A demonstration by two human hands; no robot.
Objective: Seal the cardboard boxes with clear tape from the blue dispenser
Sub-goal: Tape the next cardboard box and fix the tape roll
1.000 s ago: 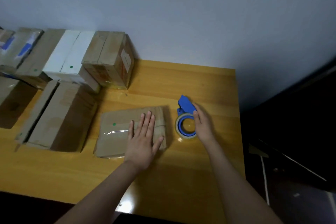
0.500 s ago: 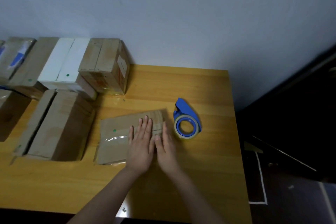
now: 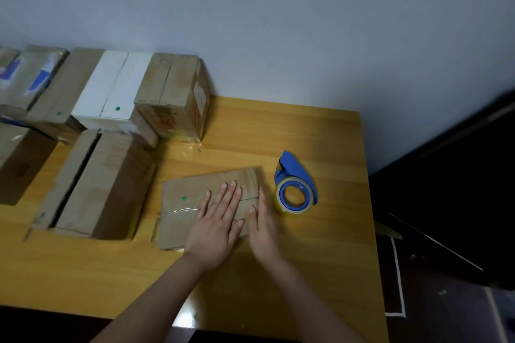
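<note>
The flat cardboard box point(image 3: 181, 225) lies on the wooden table point(image 3: 320, 133) in front of the person, with a strip of clear tape point(image 3: 178, 210) glinting across its left half. The left hand point(image 3: 217, 225) rests palm down on the right part of the box, as it did a second ago. Its grip is fully open, the fingers straight and spread and holding nothing. The right hand point(image 3: 263, 227) has changed the most. A second ago it was on the blue tape dispenser point(image 3: 296, 172); half a second ago it had come over beside the left hand. Now it sits at the right edge of the box, just beside the left thumb, slightly blurred, with its grip open too: fingers straight and together, closed round nothing. The dispenser lies alone on the table just right of the box, its roll facing up, and neither hand touches it. To the left a taller cardboard box point(image 3: 111, 181) stands with its top flaps parted. Behind it, against the wall, are a white box point(image 3: 114, 89) and a brown box point(image 3: 172, 92).
</note>
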